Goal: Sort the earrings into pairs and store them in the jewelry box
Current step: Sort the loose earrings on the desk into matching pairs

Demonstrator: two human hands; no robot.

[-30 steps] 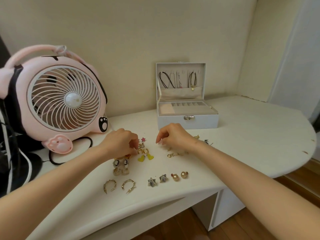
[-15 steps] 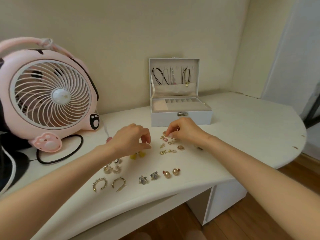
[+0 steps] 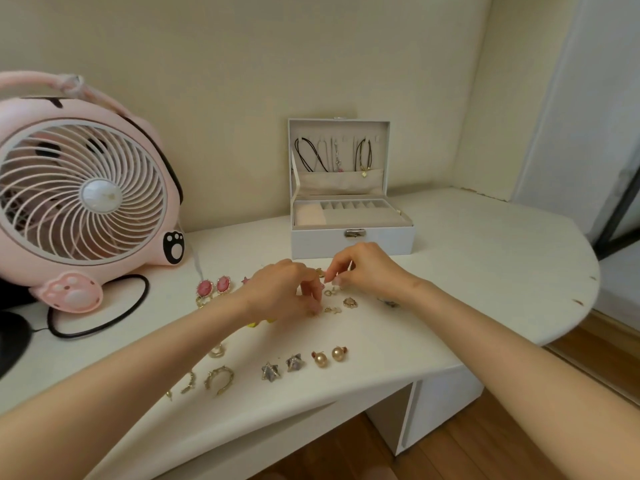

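Smooth white desk point(image 3: 485, 271), round gold studs point(image 3: 320, 359)

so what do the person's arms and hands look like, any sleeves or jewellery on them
Both are bare: the left forearm and right forearm show no sleeve up to the picture's edge. No ring, watch, bracelet or glove shows on the left hand or right hand. Nails look short; polish is too small to tell.
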